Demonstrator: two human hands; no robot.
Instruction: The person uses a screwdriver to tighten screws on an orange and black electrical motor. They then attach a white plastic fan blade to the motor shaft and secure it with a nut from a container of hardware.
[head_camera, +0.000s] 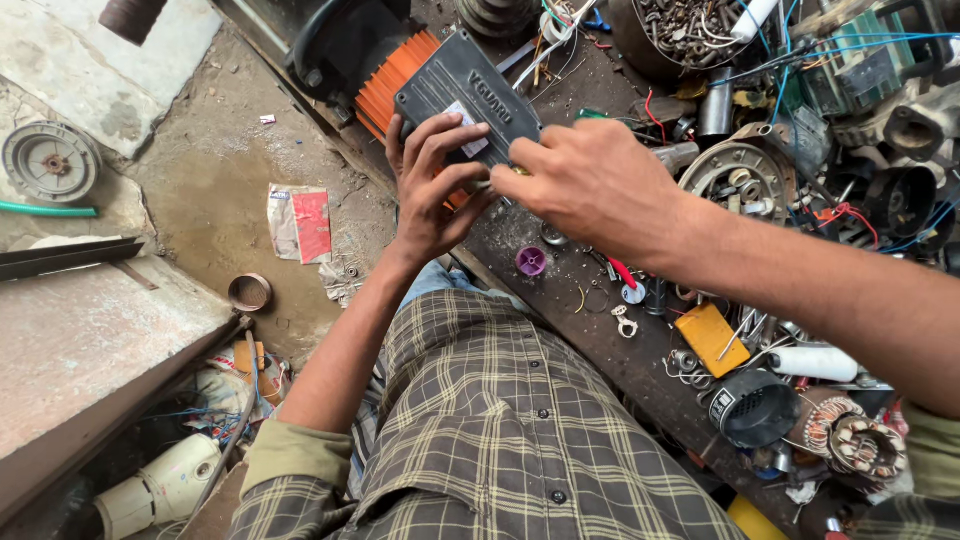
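My left hand (432, 185) grips a dark grey plastic box cover (455, 90) from below, fingers spread over its lower edge and a white label. Behind the cover sits an orange finned body (388, 85). My right hand (590, 180) is closed at the cover's lower right corner, pinching something small and brassy against it; what it pinches is mostly hidden by the fingers. Both hands hover over the edge of a cluttered dark workbench (600, 350).
On the bench lie a purple cap (531, 261), a red-handled tool (622, 272), a yellow block (712, 338), a black fan cover (753, 407), wound copper stators (862, 443), wires and a bin of scrap metal (690, 30). Dirt floor at left holds a pulley wheel (50, 160).
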